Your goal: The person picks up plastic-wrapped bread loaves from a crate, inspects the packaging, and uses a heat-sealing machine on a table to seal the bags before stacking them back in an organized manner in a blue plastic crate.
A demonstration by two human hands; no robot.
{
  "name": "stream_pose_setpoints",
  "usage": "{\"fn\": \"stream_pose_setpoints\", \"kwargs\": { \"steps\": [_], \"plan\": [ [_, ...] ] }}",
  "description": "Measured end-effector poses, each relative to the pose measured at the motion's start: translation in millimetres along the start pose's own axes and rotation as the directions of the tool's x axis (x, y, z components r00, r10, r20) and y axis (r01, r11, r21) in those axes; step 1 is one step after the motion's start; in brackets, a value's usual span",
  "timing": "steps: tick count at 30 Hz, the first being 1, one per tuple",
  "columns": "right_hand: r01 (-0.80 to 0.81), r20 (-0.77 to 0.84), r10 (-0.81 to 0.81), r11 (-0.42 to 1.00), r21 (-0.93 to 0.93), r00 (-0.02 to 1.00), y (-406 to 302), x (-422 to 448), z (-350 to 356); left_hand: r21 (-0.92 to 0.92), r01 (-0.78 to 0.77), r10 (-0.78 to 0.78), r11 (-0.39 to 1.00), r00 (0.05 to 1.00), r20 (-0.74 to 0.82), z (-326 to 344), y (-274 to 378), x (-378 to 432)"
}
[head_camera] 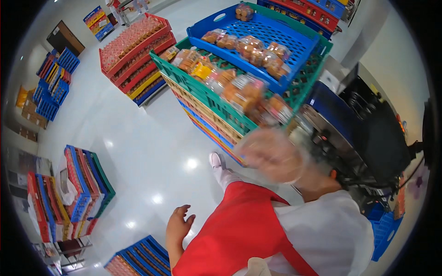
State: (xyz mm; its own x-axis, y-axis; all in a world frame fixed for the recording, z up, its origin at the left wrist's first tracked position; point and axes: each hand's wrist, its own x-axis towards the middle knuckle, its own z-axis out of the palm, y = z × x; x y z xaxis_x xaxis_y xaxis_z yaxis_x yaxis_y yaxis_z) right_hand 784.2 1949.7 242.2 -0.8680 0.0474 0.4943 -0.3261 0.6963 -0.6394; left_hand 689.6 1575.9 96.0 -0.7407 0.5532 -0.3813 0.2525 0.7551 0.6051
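Note:
My right hand (272, 157), blurred and seemingly in a clear plastic glove, is raised by the near corner of a green plastic crate (207, 88); whether it is closed or holds anything I cannot make out. Packaged baked goods (243, 91) in clear wrap line that crate's near side. Resting in the green crate is a blue plastic crate (276, 27) with several smaller packs of round baked goods (250, 46). The green crate tops a stack of coloured crates (207, 120). My left hand (179, 220) hangs beside my red apron (234, 224), fingers apart and holding nothing.
Close on my right stands a dark machine (362, 110) with a cable. Red crates (138, 51) of packed goods are stacked beyond. Other crate stacks stand at left (83, 183) and below (141, 257). Light floor (165, 148) lies between. People (117, 8) are at the far end.

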Motion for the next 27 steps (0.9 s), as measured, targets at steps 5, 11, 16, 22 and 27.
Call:
{"fn": "stream_pose_setpoints", "kwargs": {
  "steps": [5,11,16,22,27],
  "plan": [
    [-0.168,-0.259,0.162,0.986,-0.003,0.952,56,126,-29,-0.018,0.27,-0.271,0.963,0.958,-0.089,-63,-124,125],
    [-0.23,0.166,0.269,0.948,-0.22,0.949,132,272,-3,-0.778,0.456,-0.735,0.433,0.678,-0.012,-68,-263,219],
    [-0.111,0.31,0.288,0.869,-0.482,0.906,172,408,28,-0.689,0.65,-0.802,0.319,0.573,0.169,-106,-311,309],
    [-0.025,0.455,0.447,0.734,-0.679,0.771,225,525,81,-0.554,0.708,-0.768,0.438,0.615,0.179,-231,-371,472],
    [-0.609,0.152,0.783,0.575,-0.546,0.603,232,576,116,-0.449,0.602,-0.649,0.66,0.758,0.063,-394,-396,666]
  ]
}}
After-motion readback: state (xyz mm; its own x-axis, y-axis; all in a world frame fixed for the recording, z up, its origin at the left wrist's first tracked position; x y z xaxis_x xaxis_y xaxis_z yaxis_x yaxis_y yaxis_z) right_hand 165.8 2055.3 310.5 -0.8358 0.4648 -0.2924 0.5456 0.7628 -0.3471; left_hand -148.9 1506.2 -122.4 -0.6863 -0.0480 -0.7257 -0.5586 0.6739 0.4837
